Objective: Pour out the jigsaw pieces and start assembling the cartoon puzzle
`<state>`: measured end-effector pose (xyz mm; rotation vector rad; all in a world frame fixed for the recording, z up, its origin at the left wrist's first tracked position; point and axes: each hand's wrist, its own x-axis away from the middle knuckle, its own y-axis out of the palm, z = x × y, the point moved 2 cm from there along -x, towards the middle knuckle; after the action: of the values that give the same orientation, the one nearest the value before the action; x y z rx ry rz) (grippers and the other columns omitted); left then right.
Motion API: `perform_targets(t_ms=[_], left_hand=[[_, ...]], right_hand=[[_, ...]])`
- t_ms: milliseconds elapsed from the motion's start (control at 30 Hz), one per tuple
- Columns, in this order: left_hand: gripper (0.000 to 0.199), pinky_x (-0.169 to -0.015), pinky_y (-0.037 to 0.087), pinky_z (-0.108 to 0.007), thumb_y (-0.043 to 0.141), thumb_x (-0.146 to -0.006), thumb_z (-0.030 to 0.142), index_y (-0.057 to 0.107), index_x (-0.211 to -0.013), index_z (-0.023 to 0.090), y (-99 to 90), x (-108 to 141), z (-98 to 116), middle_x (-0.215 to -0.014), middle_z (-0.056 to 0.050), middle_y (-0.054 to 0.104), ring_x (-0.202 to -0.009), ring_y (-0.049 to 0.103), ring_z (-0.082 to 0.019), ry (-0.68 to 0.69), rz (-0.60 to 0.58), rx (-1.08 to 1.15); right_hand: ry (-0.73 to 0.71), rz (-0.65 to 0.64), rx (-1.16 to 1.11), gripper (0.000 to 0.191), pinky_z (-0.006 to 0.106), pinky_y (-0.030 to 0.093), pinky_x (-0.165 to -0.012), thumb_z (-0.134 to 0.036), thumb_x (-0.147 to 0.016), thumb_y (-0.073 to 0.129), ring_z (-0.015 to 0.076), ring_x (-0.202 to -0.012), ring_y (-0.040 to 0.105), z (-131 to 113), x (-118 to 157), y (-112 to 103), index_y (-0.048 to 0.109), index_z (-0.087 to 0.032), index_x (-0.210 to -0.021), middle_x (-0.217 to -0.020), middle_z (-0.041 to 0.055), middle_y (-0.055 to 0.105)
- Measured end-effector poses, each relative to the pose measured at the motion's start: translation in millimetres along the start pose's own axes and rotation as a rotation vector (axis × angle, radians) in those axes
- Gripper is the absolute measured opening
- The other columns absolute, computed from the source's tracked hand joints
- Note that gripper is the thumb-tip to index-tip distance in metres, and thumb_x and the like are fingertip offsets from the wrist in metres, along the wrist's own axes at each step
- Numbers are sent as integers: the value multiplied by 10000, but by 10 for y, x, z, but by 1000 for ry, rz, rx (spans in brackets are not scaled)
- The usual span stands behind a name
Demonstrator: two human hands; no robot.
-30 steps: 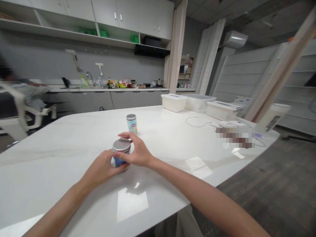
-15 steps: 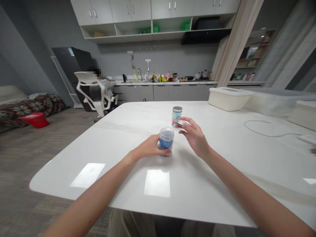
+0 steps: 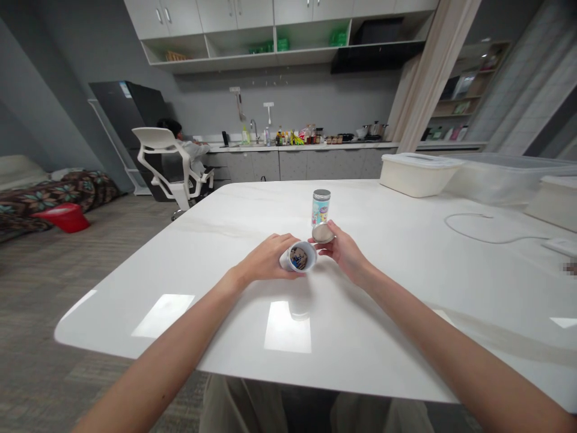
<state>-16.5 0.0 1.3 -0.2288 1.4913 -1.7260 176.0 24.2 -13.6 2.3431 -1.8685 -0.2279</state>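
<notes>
Your left hand point(image 3: 265, 258) wraps the open jar point(image 3: 311, 252) from its nine o'clock side, the grip closed about the jar's body. The jar is right in front of you, at your twelve o'clock, over the near half of the white worktop point(image 3: 396, 270). It is tilted, so that its mouth faces back toward you and a little toward four o'clock. Inside the pale wall you can see small pieces point(image 3: 298, 258), dark, brown and blue, too small to make out. Whether the jar's lower edge touches the worktop, you cannot tell.

Your right hand point(image 3: 346, 254) pinches the round metal lid point(image 3: 323, 233), thumb at the upper rim and fingers curled below. The lid is off the jar, just beside its mouth at one o'clock, with its flat underside turned toward you. Your right fingertips are close to the jar's rim; you cannot tell if they touch it.

Beyond the lid, at one o'clock from the open jar, a closed jar point(image 3: 320, 209) stands upright on the worktop, with a silver top and a light-blue printed label. A lidded cream box point(image 3: 419, 177) sits farther off at two o'clock, beside a clear box point(image 3: 489, 180). A thin cable point(image 3: 469, 236) curls near three o'clock. At ten o'clock another person sits on a white-framed chair point(image 3: 153, 137).
</notes>
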Motion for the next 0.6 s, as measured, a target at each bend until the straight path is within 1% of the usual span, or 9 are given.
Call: perform_targets(t_ms=[67,167,233,333,400,500,567,600], left_hand=[[444,-907,423,-364,702,-728,414,566,-1100,216,12,3,-19,-1090,-71,639,-1028,593,-254,36,-11,-12],[458,-935,414,-369,678,-733,340,537,-1151,215,37,7,-64,-1158,-87,617,-1087,571,-257,84,-18,-25],[467,-957,404,-373,667,-745,324,518,-1174,212,49,10,-88,-1184,-90,611,-1112,562,-255,97,-17,-30],[481,-982,394,-385,666,-757,341,506,-1192,210,53,9,-88,-1231,-102,599,-1152,550,-266,85,-28,-38],[478,-983,394,-399,666,-762,351,505,-1189,208,47,4,-64,-1241,-109,600,-1152,556,-277,64,-41,-54],[458,-965,404,-405,662,-772,341,502,-1176,198,38,-3,-28,-1217,-107,616,-1119,579,-274,40,-51,-76],[454,-954,410,-400,666,-771,329,500,-1172,196,39,-4,-20,-1210,-102,619,-1106,587,-268,33,-45,-91],[455,-949,411,-398,670,-768,325,499,-1171,199,41,-4,-23,-1211,-100,618,-1104,588,-266,30,-40,-99]], right_hand=[[0,6,121,428,293,460,-571,-590,-861,494,183,-609,632,33,-15,-16,608,-179,-822,-743,91,706],[-86,36,440,384,281,414,-560,-518,-872,495,165,-571,579,93,-54,-75,598,-183,-715,-641,50,648],[-155,52,718,345,278,385,-576,-443,-866,508,168,-609,566,130,-79,-117,583,-186,-649,-640,39,626],[-148,12,1017,361,277,359,-593,-386,-897,445,169,-642,556,171,-102,-168,558,-185,-620,-695,52,632],[-134,-15,1147,339,278,360,-620,-347,-915,410,178,-696,567,178,-106,-197,575,-177,-671,-771,73,647],[-153,11,1276,210,288,381,-722,-289,-898,452,216,-869,580,174,-102,-234,615,-156,-886,-943,111,647],[-158,42,1307,223,306,391,-791,-287,-890,484,233,-945,571,183,-94,-247,597,-149,-1024,-1035,129,615],[-161,58,1312,242,316,394,-817,-296,-892,489,239,-966,567,188,-90,-248,588,-151,-1059,-1062,133,596]])
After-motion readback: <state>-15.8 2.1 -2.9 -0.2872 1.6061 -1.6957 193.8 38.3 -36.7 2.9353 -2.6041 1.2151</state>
